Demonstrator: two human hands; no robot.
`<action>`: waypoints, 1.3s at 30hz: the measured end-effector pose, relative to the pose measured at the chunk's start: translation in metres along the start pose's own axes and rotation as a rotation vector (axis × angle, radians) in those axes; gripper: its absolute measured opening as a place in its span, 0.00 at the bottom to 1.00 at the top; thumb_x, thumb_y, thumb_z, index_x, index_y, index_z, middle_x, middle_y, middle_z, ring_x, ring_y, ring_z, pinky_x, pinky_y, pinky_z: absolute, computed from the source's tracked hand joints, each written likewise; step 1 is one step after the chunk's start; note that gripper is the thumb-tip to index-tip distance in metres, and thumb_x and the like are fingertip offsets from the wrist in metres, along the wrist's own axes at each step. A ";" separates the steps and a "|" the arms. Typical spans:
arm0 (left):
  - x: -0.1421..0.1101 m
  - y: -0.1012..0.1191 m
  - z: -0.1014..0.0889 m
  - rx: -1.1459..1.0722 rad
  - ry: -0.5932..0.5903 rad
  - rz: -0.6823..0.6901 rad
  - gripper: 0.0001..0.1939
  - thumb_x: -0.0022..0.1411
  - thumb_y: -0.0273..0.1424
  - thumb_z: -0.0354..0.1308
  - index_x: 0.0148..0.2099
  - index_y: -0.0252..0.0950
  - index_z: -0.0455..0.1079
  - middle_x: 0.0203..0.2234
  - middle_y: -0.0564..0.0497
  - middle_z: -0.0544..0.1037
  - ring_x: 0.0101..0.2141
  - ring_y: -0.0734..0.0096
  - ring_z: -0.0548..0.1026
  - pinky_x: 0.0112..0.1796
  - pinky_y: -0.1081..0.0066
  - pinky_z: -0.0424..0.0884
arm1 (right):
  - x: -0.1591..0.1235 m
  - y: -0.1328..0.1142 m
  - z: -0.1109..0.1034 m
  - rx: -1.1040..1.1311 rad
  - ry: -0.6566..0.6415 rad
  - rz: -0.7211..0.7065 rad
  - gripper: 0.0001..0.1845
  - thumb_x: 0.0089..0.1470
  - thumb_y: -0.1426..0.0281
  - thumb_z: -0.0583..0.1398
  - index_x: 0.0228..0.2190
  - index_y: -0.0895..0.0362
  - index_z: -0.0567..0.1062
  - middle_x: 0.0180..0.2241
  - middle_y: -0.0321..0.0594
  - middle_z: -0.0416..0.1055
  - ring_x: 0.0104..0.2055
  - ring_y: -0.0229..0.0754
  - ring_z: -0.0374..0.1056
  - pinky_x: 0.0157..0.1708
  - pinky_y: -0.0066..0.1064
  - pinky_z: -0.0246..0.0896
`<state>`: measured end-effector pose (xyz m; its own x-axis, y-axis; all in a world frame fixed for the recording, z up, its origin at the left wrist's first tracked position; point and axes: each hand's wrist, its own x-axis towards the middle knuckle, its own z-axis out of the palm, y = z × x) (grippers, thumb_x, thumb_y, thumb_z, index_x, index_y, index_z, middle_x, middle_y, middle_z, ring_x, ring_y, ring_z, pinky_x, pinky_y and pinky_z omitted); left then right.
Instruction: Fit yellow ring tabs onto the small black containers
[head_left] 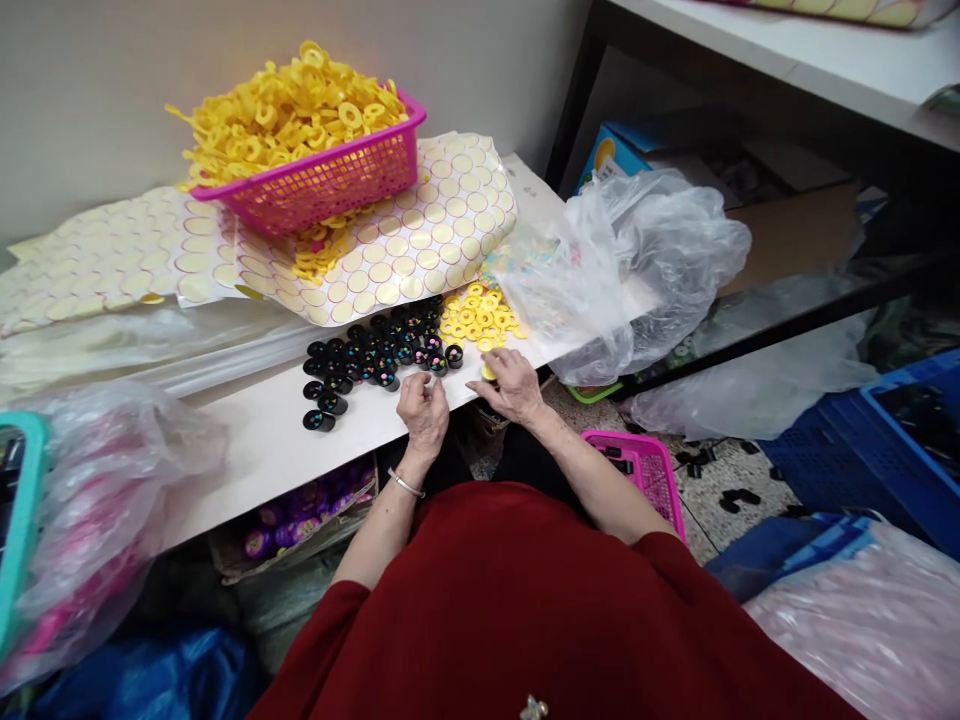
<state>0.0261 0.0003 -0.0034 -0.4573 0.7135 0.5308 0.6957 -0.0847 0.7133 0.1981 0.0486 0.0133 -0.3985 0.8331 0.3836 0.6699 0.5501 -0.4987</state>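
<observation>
My left hand (424, 408) is curled closed at the table's front edge, pinching something small that I cannot make out. My right hand (512, 383) rests beside it with its fingers bent over a yellow ring (488, 373) on the table. Just beyond both hands lies a cluster of small black caps (375, 360) with coloured insides. A loose pile of yellow plastic rings (480, 316) lies to the right of the caps.
A pink basket (330, 185) heaped with yellow rings stands on sticker sheets (420, 240) at the back. A crumpled clear plastic bag (637, 265) lies at the right. A second pink basket (641, 470) and blue crates (900, 440) stand on the floor. A teal basket (19, 500) is at left.
</observation>
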 end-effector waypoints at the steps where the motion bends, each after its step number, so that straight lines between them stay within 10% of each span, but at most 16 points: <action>1: 0.001 0.001 0.000 -0.009 -0.013 -0.057 0.04 0.55 0.30 0.55 0.34 0.35 0.67 0.26 0.54 0.68 0.22 0.77 0.64 0.30 0.73 0.64 | -0.007 -0.002 -0.002 -0.022 -0.051 -0.024 0.22 0.58 0.59 0.53 0.47 0.62 0.71 0.42 0.54 0.69 0.44 0.52 0.63 0.45 0.43 0.60; 11: 0.020 0.013 0.008 0.061 -0.195 -0.333 0.15 0.50 0.43 0.60 0.25 0.37 0.66 0.18 0.59 0.62 0.22 0.77 0.60 0.28 0.74 0.56 | -0.076 0.017 0.017 -0.106 0.033 0.000 0.24 0.60 0.60 0.52 0.50 0.65 0.68 0.40 0.55 0.69 0.42 0.50 0.67 0.38 0.39 0.67; 16: 0.022 0.018 0.010 0.092 -0.207 -0.332 0.16 0.51 0.41 0.59 0.20 0.36 0.61 0.15 0.59 0.59 0.21 0.79 0.58 0.26 0.74 0.54 | -0.039 0.011 0.004 -0.187 0.179 -0.012 0.16 0.62 0.66 0.49 0.43 0.61 0.72 0.38 0.51 0.70 0.41 0.46 0.65 0.41 0.36 0.64; 24: 0.006 0.010 0.007 -0.031 -0.326 -0.116 0.10 0.49 0.39 0.61 0.27 0.37 0.71 0.17 0.58 0.65 0.22 0.78 0.63 0.29 0.75 0.60 | 0.049 0.009 0.001 -0.424 -0.209 0.037 0.12 0.58 0.71 0.52 0.36 0.61 0.75 0.39 0.52 0.69 0.43 0.51 0.57 0.37 0.38 0.50; 39: 0.001 -0.006 0.012 -0.250 -0.265 -0.160 0.19 0.44 0.41 0.67 0.38 0.36 0.75 0.22 0.57 0.69 0.22 0.79 0.63 0.27 0.75 0.61 | 0.042 0.013 0.006 -0.438 -0.226 -0.043 0.12 0.60 0.69 0.52 0.37 0.61 0.74 0.41 0.50 0.69 0.42 0.49 0.56 0.36 0.37 0.45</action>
<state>0.0284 0.0098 -0.0128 -0.3676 0.8836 0.2902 0.4559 -0.1008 0.8843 0.1862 0.0908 0.0185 -0.5252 0.8284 0.1946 0.8307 0.5487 -0.0937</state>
